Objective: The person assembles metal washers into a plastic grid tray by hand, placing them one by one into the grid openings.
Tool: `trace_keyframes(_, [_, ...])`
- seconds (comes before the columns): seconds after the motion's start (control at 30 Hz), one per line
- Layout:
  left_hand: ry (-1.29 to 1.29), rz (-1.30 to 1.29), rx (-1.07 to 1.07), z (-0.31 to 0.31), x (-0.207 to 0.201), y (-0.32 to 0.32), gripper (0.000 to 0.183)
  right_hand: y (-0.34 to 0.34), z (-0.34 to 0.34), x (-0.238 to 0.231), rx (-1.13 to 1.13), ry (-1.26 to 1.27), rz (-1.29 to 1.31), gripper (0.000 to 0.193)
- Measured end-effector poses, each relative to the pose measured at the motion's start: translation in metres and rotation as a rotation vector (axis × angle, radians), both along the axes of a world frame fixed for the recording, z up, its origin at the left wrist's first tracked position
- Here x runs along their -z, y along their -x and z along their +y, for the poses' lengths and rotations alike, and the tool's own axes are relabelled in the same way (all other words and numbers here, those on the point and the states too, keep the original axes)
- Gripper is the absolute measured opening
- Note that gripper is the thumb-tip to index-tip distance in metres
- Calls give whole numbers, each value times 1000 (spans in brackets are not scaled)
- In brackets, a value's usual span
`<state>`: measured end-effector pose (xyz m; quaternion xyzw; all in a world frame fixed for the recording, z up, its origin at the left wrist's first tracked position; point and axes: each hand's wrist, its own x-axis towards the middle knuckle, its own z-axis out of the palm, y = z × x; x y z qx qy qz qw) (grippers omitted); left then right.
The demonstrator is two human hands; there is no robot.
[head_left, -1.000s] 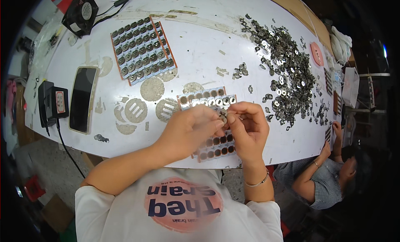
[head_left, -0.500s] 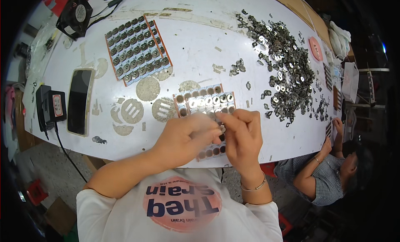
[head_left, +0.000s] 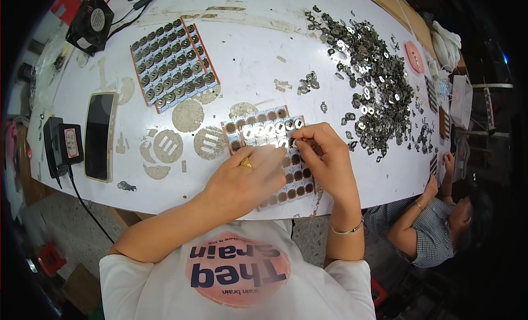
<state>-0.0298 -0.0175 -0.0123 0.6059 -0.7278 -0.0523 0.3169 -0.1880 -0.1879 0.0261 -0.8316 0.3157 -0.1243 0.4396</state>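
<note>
A panel [head_left: 300,170] with an orange edge and rows of round dark spots lies in front of me, overlapping a second similar panel [head_left: 231,128]. Shiny oval metal pieces [head_left: 269,128] cover its upper spots. My right hand [head_left: 325,157] pinches a small metal piece [head_left: 293,143] with thumb and forefinger, right over the panel. My left hand [head_left: 247,177], with a gold ring, is curled over the panel's left part. Its fingertips are blurred, and whatever they hold is hidden.
A wide heap of loose metal pieces [head_left: 379,94] spreads at the right, a small cluster [head_left: 309,83] nearer. Filled panels [head_left: 173,64] lie at back left. A phone [head_left: 100,135], a black adapter [head_left: 69,143] and a fan [head_left: 91,24] stand left. Another person [head_left: 423,226] sits at right.
My hands have moved apart: the right went slightly right and up to the panel's row, the left dropped a little. More of the panel's dark spots show between them.
</note>
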Motion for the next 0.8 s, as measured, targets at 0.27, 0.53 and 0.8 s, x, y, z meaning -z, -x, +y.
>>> trace_keyframes(0.27, [-13,-53,5,-2,-4,0,16,-2,-9,-5,-158,153,16,17])
trace_keyframes(0.53, [14,-86,-26,-2,-2,2,13,-13,4,-5,44,2,-13,17])
trace_keyframes(0.8, [-4,-92,-47,-2,-3,5,17,-1,15,12,48,77,-91,22])
